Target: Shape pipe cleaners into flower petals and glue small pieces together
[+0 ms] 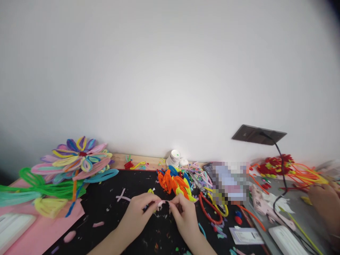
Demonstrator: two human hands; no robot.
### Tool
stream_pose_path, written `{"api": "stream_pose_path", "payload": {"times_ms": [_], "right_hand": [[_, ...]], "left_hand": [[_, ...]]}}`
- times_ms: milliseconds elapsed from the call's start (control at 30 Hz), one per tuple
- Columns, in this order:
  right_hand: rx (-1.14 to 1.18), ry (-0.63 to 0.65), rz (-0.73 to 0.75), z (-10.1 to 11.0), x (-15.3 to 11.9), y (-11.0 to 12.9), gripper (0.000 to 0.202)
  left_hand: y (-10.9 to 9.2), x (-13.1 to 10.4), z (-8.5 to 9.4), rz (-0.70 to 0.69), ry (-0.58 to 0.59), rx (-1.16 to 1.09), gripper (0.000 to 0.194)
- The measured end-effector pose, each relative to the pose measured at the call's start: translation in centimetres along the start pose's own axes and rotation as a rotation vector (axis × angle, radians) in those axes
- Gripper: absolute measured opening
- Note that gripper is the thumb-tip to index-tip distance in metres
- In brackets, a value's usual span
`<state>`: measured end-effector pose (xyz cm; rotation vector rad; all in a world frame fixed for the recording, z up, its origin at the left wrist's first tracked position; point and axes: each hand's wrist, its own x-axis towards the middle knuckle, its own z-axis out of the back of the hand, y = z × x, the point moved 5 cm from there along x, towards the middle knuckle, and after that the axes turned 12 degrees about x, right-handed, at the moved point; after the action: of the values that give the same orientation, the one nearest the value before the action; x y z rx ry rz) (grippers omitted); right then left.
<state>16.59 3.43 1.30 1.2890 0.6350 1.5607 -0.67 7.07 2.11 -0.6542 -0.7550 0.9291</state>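
My left hand (140, 209) and my right hand (185, 212) come close together over a black mat (106, 209). Between thumb and fingertips, each hand pinches an end of a short pale pink pipe cleaner (160, 203). Its far ends are hidden by my fingers. Just beyond my hands lies a bundle of orange, yellow and blue pipe cleaner loops (176, 184). A pale pipe cleaner cross (122, 196) rests left of my left hand, and a pink piece (98, 224) lies nearer to me.
A large multicoloured pipe cleaner flower (82, 156) stands at left. Red-handled scissors (211, 210), a blurred-out phone screen (231, 180), a pink glue gun (261, 203) and a black cable (281, 170) are at right. Another person's hand (322, 202) works at far right.
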Motion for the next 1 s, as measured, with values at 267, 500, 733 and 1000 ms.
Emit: {"api": "stream_pose_path", "payload": {"times_ms": [267,500,733,1000], "right_hand": [[-0.025,0.059,0.047,0.3,0.2,0.6,0.022],[0.010,0.230,0.101,0.5,0.1,1.4,0.024],[0.009,0.200,0.109,0.8,0.2,1.7,0.023],[-0.005,0.262,0.045,0.1,-0.2,1.9,0.024]], "left_hand": [[0.0,-0.4,0.0,0.095,0.075,-0.116,0.033],[1.1,-0.1,-1.4,0.291,0.380,-0.422,0.053],[0.5,-0.7,-1.6,0.306,0.583,-0.424,0.031],[0.9,-1.2,-2.3,0.324,0.567,-0.495,0.026]]}}
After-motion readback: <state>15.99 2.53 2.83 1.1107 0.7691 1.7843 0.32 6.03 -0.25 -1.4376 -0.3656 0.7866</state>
